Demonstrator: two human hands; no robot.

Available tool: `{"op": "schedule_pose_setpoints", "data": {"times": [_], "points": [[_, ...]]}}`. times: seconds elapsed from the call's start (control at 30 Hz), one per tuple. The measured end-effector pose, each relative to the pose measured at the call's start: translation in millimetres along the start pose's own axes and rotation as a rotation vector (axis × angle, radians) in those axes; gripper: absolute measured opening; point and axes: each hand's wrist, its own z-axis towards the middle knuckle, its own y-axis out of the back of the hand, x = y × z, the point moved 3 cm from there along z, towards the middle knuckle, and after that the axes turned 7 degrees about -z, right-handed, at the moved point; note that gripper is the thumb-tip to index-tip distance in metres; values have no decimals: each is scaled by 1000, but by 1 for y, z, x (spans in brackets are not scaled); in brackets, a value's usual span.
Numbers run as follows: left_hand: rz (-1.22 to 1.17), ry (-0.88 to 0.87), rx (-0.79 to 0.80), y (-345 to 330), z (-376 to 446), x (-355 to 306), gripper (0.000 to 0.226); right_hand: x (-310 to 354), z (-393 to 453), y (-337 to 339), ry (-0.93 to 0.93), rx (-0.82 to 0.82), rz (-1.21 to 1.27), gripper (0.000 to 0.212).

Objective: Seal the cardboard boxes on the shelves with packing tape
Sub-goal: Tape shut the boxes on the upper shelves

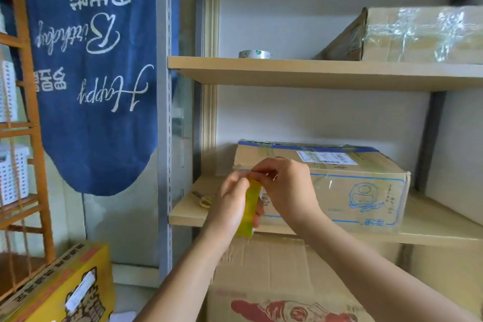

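My left hand (231,206) grips a yellow-green roll of packing tape (249,206), held edge-on in front of the middle shelf. My right hand (283,185) pinches the tape's loose end at the top of the roll, close to the left front corner of a cardboard box with blue print (352,185) that lies on the middle shelf (431,227). A second box wrapped in clear tape (418,34) sits on the upper shelf (313,70).
A clear tape roll (254,54) lies on the upper shelf. Scissors (202,199) lie on the middle shelf, left of my hands. A large box (287,282) stands below, a yellow box (60,287) at lower left, a wooden rack (28,123) at the far left.
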Motion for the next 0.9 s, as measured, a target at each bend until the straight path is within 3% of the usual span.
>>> {"op": "schedule_pose_setpoints", "data": {"times": [0.17,0.23,0.3,0.33,0.37,0.43,0.5,0.57,0.63,0.7,0.8,0.9], "points": [[-106,187,146,-66,-4,8,24,-40,-20,44,-67,-60,-258,11],[-170,363,336,-90,-4,14,42,-61,-28,63,-115,-50,-264,15],[-20,400,436,-103,2,18,63,-77,-35,82,-153,-52,-210,23],[193,294,374,-105,11,18,66,-83,-37,92,-159,-60,-184,27],[445,131,213,-102,23,14,64,-88,-37,100,-156,-63,-170,27],[760,-290,-79,-98,41,-1,55,-95,-37,116,-150,-40,-165,22],[917,-548,10,-107,60,-2,55,-99,-38,127,-132,2,-166,18],[1105,-562,300,-119,79,12,74,-104,-39,132,-107,33,-190,25],[1233,-496,468,-125,91,23,82,-109,-40,136,-94,45,-214,28],[1158,-499,401,-125,107,27,67,-113,-38,139,-93,41,-210,26],[1179,-649,264,-128,120,29,38,-117,-37,140,-84,31,-216,26],[1287,-865,174,-130,119,42,33,-118,-35,139,-80,26,-211,22]]}}
